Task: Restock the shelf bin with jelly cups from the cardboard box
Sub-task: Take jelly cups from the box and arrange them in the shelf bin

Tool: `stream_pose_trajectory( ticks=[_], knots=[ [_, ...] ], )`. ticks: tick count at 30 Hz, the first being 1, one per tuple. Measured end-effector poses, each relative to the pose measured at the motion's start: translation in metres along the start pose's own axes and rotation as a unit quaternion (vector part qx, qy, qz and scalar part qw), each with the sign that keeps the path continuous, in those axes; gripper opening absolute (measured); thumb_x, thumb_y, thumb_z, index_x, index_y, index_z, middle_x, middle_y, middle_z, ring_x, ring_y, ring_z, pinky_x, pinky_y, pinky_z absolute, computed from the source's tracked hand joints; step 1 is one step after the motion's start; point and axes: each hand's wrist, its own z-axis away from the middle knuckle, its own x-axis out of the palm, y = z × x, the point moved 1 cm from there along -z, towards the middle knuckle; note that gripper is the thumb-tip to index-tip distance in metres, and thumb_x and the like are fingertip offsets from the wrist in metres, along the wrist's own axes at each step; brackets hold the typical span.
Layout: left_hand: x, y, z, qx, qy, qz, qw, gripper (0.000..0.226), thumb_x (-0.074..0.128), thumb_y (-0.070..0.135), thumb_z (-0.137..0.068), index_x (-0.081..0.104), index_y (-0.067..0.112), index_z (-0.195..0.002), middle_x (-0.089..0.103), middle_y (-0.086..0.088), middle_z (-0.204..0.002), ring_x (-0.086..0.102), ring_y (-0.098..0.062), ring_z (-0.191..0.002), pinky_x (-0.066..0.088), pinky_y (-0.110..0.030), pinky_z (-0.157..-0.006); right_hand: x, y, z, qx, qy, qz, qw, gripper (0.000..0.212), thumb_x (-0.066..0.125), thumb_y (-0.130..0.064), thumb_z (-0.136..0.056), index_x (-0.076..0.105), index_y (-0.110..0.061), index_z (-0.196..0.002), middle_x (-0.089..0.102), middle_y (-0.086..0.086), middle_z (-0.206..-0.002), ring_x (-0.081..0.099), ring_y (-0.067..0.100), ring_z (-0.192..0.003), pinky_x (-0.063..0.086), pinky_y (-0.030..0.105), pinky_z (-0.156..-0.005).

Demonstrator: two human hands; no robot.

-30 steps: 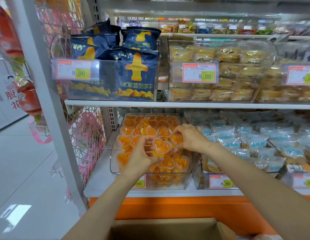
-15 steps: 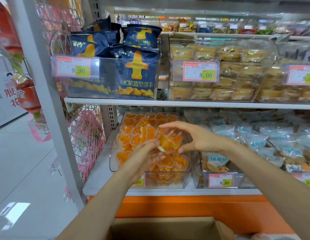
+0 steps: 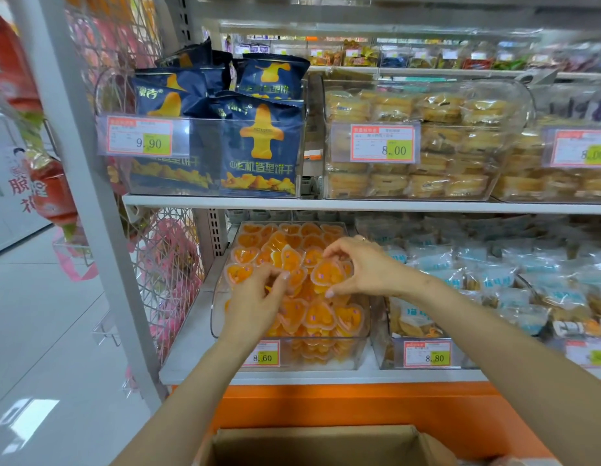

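In the shelf bin (image 3: 215, 317), jelly cups (image 3: 321, 316) are lying heaped to the rim; the right hand (image 3: 363, 267) is pinching one cup (image 3: 327, 275) between thumb and fingers atop the heap, while the left hand (image 3: 255, 299) is resting bent fingers beside it, its grip impossible to tell. The upper shelf (image 3: 359, 206) is leaving open room only over the bin's front half, with the cardboard box (image 3: 312, 445) standing open below. The pinched cup, tilted on edge half a second ago, is now lying lid-up.

I see orange jelly cups (image 3: 321, 317) in the clear shelf bin (image 3: 216, 311), a white, red-edged price tag (image 3: 265, 354) with a yellow patch on its front, navy yellow-printed bags (image 3: 260, 146) above it, and a brown cardboard box (image 3: 312, 449) below it.
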Motion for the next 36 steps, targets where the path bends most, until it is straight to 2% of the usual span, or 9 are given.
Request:
stream_pose_trajectory(
  ticks=[2, 5, 10, 13, 16, 21, 27, 31, 36],
  knots=[
    [-0.007, -0.005, -0.001, 0.04, 0.013, -0.068, 0.997, 0.016, 0.052, 0.02, -0.093, 0.053, 0.029, -0.081, 0.068, 0.004, -0.081, 0.064, -0.017, -0.062, 0.047, -0.033, -0.054, 0.009, 0.001, -0.01, 0.011, 0.001, 0.066, 0.998, 0.068, 0.075, -0.054, -0.07, 0.049, -0.026, -0.126, 0.051, -0.004, -0.122, 0.041, 0.015, -0.116, 0.032, 0.034, -0.1],
    [-0.009, -0.009, -0.001, 0.058, 0.006, -0.11, 0.992, 0.011, 0.056, 0.015, -0.091, 0.056, 0.025, -0.087, 0.065, 0.007, -0.081, 0.063, -0.016, -0.067, 0.052, -0.039, -0.063, 0.023, 0.002, -0.023, 0.017, 0.005, 0.108, 0.994, 0.069, 0.072, -0.057, -0.071, 0.047, -0.028, -0.128, 0.05, -0.003, -0.128, 0.037, 0.018, -0.121, 0.029, 0.037, -0.1],
    [-0.007, -0.012, -0.002, 0.097, 0.009, -0.154, 0.983, 0.01, 0.057, 0.017, -0.09, 0.064, 0.018, -0.097, 0.062, 0.011, -0.083, 0.056, -0.005, -0.068, 0.045, -0.023, -0.061, 0.037, 0.008, -0.034, 0.019, 0.003, 0.151, 0.988, 0.07, 0.069, -0.057, -0.073, 0.045, -0.032, -0.134, 0.047, -0.002, -0.134, 0.034, 0.021, -0.124, 0.027, 0.04, -0.1],
    [-0.003, -0.013, -0.005, 0.12, 0.012, -0.175, 0.977, 0.011, 0.057, 0.018, -0.09, 0.063, 0.019, -0.099, 0.065, 0.008, -0.089, 0.055, -0.008, -0.075, 0.045, -0.024, -0.063, 0.036, 0.013, -0.035, 0.029, -0.001, 0.158, 0.987, 0.068, 0.067, -0.057, -0.075, 0.047, -0.034, -0.135, 0.045, -0.002, -0.135, 0.033, 0.021, -0.124, 0.025, 0.04, -0.1],
    [0.005, -0.015, -0.011, 0.184, 0.016, -0.223, 0.957, 0.012, 0.062, 0.014, -0.085, 0.064, 0.016, -0.097, 0.064, 0.004, -0.093, 0.053, -0.014, -0.09, 0.043, -0.027, -0.073, 0.036, 0.014, -0.035, 0.033, -0.002, 0.171, 0.985, 0.066, 0.066, -0.055, -0.077, 0.045, -0.034, -0.136, 0.044, -0.003, -0.135, 0.032, 0.021, -0.125, 0.024, 0.039, -0.1],
    [0.026, -0.02, -0.026, 0.275, 0.01, -0.308, 0.911, 0.028, 0.073, 0.013, -0.071, 0.065, 0.012, -0.098, 0.063, -0.002, -0.094, 0.05, -0.021, -0.091, 0.046, -0.034, -0.074, 0.026, 0.014, -0.029, 0.041, -0.006, 0.152, 0.987, 0.079, 0.069, -0.057, -0.072, 0.039, -0.033, -0.141, 0.042, -0.002, -0.14, 0.03, 0.022, -0.129, 0.023, 0.038, -0.103],
    [0.044, -0.021, -0.038, 0.308, -0.007, -0.361, 0.88, 0.044, 0.082, 0.016, -0.059, 0.068, 0.01, -0.1, 0.068, -0.003, -0.093, 0.06, -0.026, -0.086, 0.045, -0.034, -0.071, 0.008, 0.029, -0.013, 0.038, 0.032, 0.201, 0.978, 0.049, 0.063, -0.056, -0.08, 0.057, -0.038, -0.124, 0.057, -0.007, -0.125, 0.04, 0.017, -0.118, 0.025, 0.033, -0.096],
    [0.053, -0.019, -0.042, 0.307, 0.014, -0.411, 0.858, 0.037, 0.085, 0.014, -0.051, 0.069, 0.013, -0.084, 0.067, -0.001, -0.081, 0.06, -0.023, -0.076, 0.03, -0.029, -0.069, 0.015, 0.033, -0.012, 0.03, 0.033, 0.196, 0.98, 0.045, 0.062, -0.059, -0.078, 0.062, -0.039, -0.118, 0.057, -0.009, -0.125, 0.041, 0.015, -0.117, 0.026, 0.033, -0.096],
    [0.056, -0.017, -0.042, 0.305, 0.044, -0.434, 0.847, 0.029, 0.082, 0.006, -0.054, 0.068, 0.015, -0.077, 0.063, 0.0, -0.075, 0.057, -0.022, -0.073, 0.025, -0.029, -0.066, 0.017, 0.036, -0.016, 0.02, 0.032, 0.18, 0.983, 0.037, 0.065, -0.054, -0.078, 0.066, -0.035, -0.11, 0.059, -0.008, -0.122, 0.041, 0.016, -0.116, 0.024, 0.033, -0.097]
  ],
)
